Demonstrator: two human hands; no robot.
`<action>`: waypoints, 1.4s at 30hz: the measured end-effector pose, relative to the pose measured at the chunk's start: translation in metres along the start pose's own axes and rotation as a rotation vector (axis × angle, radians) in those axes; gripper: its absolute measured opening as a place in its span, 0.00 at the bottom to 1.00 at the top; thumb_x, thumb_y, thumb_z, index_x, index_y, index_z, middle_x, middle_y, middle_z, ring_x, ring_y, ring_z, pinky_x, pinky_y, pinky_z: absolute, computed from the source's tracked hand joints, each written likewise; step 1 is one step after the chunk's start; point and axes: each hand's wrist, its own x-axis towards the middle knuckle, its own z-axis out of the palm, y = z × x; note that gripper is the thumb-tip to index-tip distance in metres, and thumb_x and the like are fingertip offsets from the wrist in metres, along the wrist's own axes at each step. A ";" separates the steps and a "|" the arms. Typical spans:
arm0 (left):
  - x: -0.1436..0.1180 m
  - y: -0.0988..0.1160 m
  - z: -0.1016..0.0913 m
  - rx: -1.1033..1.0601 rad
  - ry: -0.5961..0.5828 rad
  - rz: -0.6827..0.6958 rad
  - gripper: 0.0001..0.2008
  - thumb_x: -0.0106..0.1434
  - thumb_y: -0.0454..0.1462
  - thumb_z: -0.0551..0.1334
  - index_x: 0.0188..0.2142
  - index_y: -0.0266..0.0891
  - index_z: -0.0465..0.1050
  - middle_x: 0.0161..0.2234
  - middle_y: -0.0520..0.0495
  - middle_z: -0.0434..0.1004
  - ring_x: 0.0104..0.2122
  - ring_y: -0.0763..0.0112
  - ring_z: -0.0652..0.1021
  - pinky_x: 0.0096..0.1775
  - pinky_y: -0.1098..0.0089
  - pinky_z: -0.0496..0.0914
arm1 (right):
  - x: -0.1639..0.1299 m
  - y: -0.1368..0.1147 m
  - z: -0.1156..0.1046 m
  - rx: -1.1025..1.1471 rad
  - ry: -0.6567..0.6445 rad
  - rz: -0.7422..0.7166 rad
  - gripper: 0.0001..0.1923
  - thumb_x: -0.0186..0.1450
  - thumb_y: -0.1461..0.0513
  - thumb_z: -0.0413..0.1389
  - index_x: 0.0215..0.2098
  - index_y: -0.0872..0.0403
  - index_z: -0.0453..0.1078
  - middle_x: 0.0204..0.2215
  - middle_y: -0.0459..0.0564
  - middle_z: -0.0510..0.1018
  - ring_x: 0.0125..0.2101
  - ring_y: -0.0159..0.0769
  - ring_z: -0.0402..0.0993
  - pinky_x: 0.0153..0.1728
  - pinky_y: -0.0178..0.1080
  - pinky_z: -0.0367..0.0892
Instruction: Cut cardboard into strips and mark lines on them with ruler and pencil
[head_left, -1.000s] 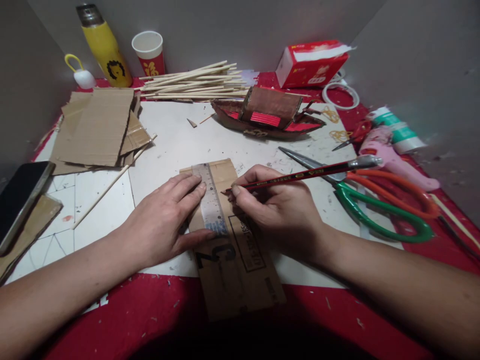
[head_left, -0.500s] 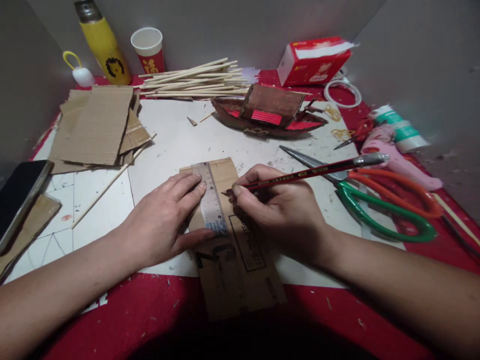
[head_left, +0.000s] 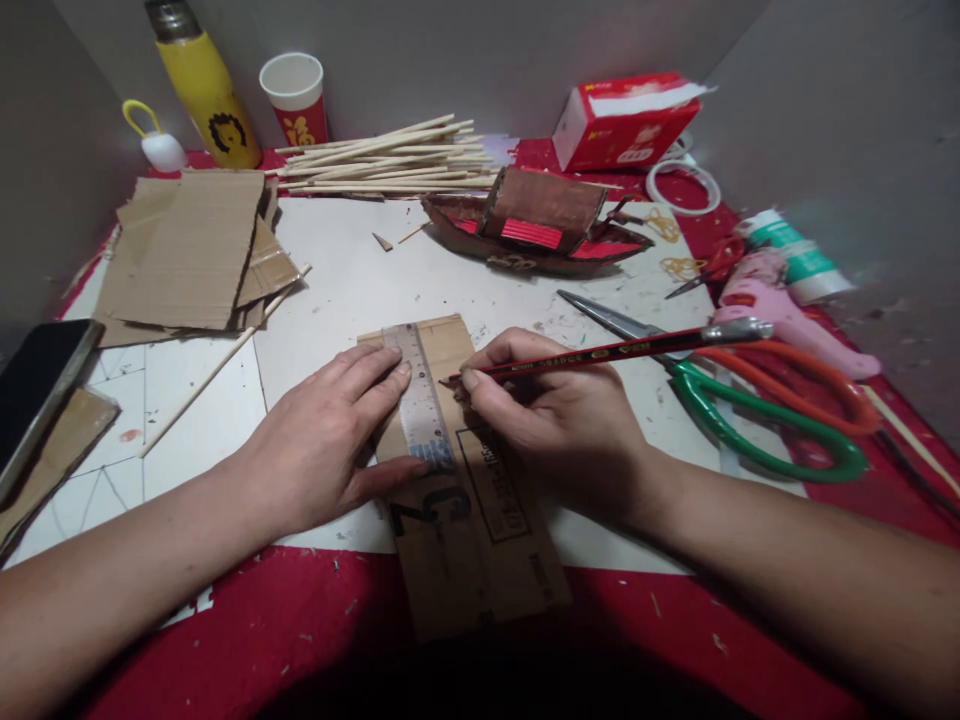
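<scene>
Cluttered tabletop point(head_left: 337, 290). Our left hand point(head_left: 330, 440) lies flat, pinning the ruler point(head_left: 420, 400) on the cardboard strip point(head_left: 465, 520) so it can't slip. Our right hand point(head_left: 555, 420) grips the pencil point(head_left: 600, 350), tip against the ruler's edge. Scissors point(head_left: 750, 410) just beyond it.

Lighting is falling moderately from above onto the centre of the frame, while the corners and lower edge are darkening. Soft shadows are sitting beneath both forearms. Wide-angle distortion is bending the edges; the right margin is smearing slightly.
</scene>
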 end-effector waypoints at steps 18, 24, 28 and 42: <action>0.000 0.000 -0.001 0.029 0.003 0.008 0.35 0.67 0.51 0.61 0.60 0.22 0.67 0.60 0.24 0.70 0.60 0.39 0.70 0.58 0.44 0.70 | -0.004 -0.002 -0.004 0.342 0.135 0.263 0.06 0.66 0.63 0.58 0.30 0.49 0.68 0.23 0.45 0.76 0.23 0.36 0.75 0.24 0.39 0.70; -0.011 0.000 -0.011 0.069 -0.006 -0.006 0.35 0.67 0.52 0.61 0.60 0.22 0.69 0.60 0.24 0.70 0.59 0.39 0.71 0.58 0.45 0.70 | -0.005 -0.003 -0.002 0.409 0.082 0.305 0.06 0.66 0.62 0.57 0.30 0.50 0.68 0.26 0.46 0.78 0.26 0.35 0.77 0.28 0.38 0.72; -0.022 -0.004 -0.016 0.067 -0.009 -0.044 0.35 0.68 0.54 0.59 0.62 0.26 0.66 0.62 0.25 0.68 0.61 0.41 0.70 0.58 0.44 0.70 | -0.004 -0.003 -0.002 0.360 0.074 0.295 0.05 0.65 0.63 0.58 0.31 0.51 0.68 0.26 0.46 0.78 0.26 0.35 0.77 0.26 0.37 0.71; -0.031 -0.007 -0.012 0.031 -0.070 -0.092 0.35 0.69 0.51 0.58 0.68 0.33 0.57 0.69 0.26 0.53 0.68 0.41 0.58 0.64 0.41 0.59 | -0.005 -0.002 -0.003 0.320 0.035 0.286 0.03 0.66 0.62 0.57 0.34 0.51 0.70 0.26 0.47 0.78 0.27 0.36 0.77 0.25 0.37 0.71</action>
